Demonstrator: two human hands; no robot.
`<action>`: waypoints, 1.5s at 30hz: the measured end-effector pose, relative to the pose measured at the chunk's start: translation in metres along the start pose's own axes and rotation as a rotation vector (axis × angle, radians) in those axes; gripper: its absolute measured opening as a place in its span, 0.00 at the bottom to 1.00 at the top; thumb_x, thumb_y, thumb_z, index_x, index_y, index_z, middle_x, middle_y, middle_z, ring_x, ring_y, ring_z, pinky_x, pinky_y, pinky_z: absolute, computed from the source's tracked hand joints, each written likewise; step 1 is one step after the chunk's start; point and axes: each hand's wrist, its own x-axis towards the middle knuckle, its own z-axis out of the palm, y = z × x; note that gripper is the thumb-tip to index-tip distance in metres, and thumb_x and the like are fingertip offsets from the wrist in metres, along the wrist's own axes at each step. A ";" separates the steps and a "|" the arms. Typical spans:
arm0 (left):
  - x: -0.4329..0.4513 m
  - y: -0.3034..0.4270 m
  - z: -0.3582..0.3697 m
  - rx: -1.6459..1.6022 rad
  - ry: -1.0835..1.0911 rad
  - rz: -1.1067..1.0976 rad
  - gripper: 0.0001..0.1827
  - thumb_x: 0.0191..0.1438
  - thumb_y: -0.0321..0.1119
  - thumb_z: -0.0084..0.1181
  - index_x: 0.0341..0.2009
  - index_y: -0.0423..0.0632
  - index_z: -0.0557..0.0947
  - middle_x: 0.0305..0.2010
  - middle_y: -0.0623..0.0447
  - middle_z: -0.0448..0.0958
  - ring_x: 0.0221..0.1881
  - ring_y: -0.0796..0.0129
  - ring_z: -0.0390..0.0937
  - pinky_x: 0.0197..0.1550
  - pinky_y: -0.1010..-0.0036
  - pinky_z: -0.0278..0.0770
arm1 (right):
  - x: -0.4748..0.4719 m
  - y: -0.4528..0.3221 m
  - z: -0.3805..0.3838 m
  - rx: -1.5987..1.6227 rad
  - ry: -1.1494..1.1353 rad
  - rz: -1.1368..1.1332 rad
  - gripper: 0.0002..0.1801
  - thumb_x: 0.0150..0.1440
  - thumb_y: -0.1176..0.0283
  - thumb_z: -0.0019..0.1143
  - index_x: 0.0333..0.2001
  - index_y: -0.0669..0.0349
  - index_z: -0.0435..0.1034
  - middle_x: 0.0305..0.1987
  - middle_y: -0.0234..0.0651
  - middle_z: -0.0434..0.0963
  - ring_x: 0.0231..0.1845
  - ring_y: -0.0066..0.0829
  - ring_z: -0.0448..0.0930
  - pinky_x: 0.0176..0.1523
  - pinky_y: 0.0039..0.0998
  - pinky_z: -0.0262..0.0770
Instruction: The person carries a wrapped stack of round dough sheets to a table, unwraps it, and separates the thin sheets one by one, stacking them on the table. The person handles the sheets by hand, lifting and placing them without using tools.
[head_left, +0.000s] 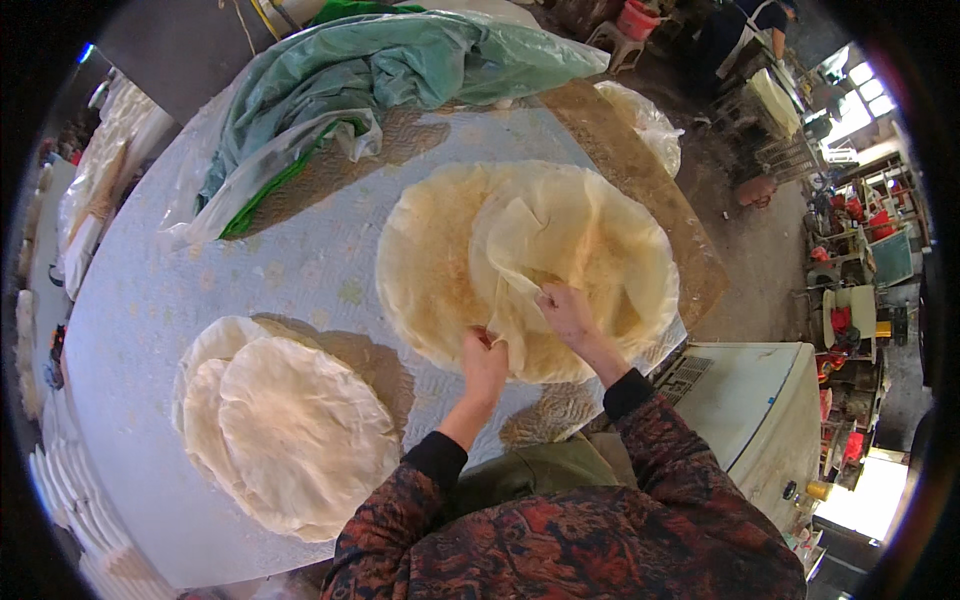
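Observation:
A stack of thin, round, cream-coloured dough-like sheets (424, 255) lies flat before me. Over its right part, one translucent sheet (525, 236) is partly lifted and folded. My left hand (486, 367) pinches a drooping edge of that sheet near the front of the stack. Slightly farther forward and to the right, my right hand (572, 319) grips another part of the same edge between thumb and fingers. A second pile of pale round sheets (304, 427) rests to the left, its top pieces overlapping unevenly. The exact number of layers cannot be made out.
A patterned cloth covers the table (285, 285). Green fabric under clear plastic (420, 56) is heaped along the far side. A white appliance-like cabinet (742, 405) adjoins the right front corner. Another person (739, 34) stands at the far right, beyond a plastic stool (619, 46).

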 end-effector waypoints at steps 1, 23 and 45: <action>-0.003 0.007 -0.002 -0.053 0.054 0.039 0.16 0.48 0.33 0.58 0.38 0.36 0.74 0.31 0.47 0.74 0.34 0.63 0.74 0.37 0.72 0.70 | -0.004 -0.001 0.004 0.061 0.021 0.029 0.05 0.52 0.75 0.48 0.30 0.66 0.70 0.33 0.48 0.72 0.33 0.50 0.73 0.36 0.40 0.69; -0.087 0.047 -0.397 -0.448 0.648 0.111 0.22 0.45 0.26 0.56 0.48 0.35 0.75 0.43 0.48 0.76 0.39 0.61 0.76 0.40 0.69 0.75 | -0.043 -0.076 0.015 -0.031 0.055 -0.456 0.21 0.48 0.74 0.57 0.49 0.64 0.70 0.49 0.43 0.73 0.52 0.44 0.71 0.55 0.35 0.66; -0.064 0.023 -0.091 0.126 -0.178 0.350 0.22 0.47 0.17 0.48 0.50 0.42 0.73 0.46 0.50 0.73 0.48 0.64 0.72 0.46 0.73 0.71 | -0.068 0.011 0.041 0.022 -0.225 -0.389 0.33 0.48 0.74 0.56 0.60 0.58 0.59 0.67 0.46 0.53 0.66 0.45 0.57 0.64 0.38 0.59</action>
